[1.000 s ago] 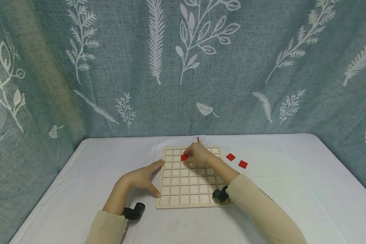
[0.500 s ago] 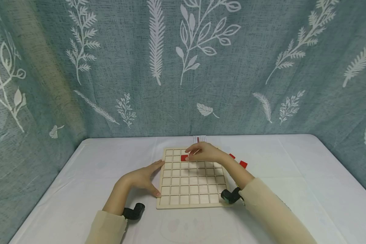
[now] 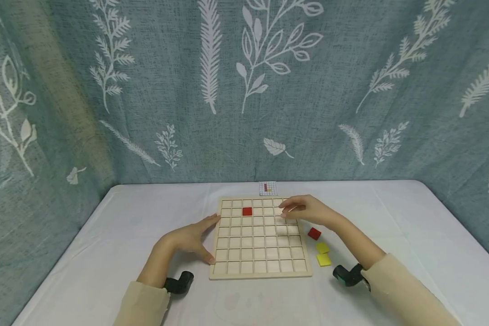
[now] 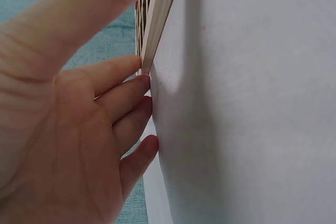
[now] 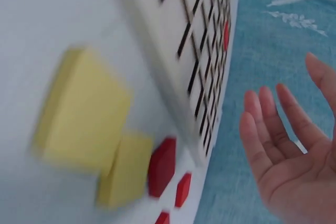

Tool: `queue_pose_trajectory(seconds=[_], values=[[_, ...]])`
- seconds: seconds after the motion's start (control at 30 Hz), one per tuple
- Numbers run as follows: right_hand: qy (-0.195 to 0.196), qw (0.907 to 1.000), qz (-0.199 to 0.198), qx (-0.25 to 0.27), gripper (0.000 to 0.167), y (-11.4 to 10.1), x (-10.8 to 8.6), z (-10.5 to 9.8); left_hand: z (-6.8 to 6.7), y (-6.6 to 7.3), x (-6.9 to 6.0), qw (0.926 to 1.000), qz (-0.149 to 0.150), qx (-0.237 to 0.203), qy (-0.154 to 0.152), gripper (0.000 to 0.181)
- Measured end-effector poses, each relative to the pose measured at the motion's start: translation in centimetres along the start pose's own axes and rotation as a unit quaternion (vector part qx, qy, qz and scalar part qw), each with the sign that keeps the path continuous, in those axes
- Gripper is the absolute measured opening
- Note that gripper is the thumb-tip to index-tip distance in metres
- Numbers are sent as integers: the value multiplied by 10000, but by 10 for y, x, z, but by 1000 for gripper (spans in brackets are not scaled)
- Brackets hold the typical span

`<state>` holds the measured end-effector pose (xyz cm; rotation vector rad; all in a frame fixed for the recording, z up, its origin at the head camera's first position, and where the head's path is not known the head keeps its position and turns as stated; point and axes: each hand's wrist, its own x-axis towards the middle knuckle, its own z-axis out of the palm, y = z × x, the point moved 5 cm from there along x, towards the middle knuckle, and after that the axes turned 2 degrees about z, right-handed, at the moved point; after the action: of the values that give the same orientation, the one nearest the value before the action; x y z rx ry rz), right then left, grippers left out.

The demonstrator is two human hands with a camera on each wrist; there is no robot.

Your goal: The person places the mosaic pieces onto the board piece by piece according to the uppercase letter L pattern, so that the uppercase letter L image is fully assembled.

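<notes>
A pale wooden grid board lies on the table, with one red square tile in a cell of its second row from the back. My left hand rests at the board's left edge, thumb and fingertips touching the rim, fingers fairly straight in the left wrist view. Over the board's right back part hovers my right hand, its fingers loosely bent; nothing is held in the right wrist view. Right of the board lie a red tile and two yellow tiles; the right wrist view shows further red tiles.
A small printed grid card with coloured squares lies behind the board. White cloth covers the table, and a grey-green leaf-patterned curtain hangs at its back. Each wrist wears a black camera.
My right hand has let go of the red tile, left in its cell, and moved right. The forearm's shift uncovers the yellow tiles; the loose red tiles farther back are now hidden. My left hand stays put.
</notes>
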<state>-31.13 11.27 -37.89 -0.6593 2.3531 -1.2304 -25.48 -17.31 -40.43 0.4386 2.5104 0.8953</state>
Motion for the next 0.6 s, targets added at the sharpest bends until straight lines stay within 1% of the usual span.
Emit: queue_pose_trajectory(seconds=[0.07,0.23,0.33,0.6], values=[[82,9999,86,9,44,5,-8,-6,0,-1,0,10000,3,9,-5,116],[403,9984,361,-168,46,21,-25,-23,0,-2,1,10000,-8,30,21,117],[529,9969,514,-279,44,30,-34,-32,2,-2,1,10000,-35,-7,-1,118],[850,9905,852,-673,43,54,-48,-49,2,-5,1,10000,-28,34,12,115]])
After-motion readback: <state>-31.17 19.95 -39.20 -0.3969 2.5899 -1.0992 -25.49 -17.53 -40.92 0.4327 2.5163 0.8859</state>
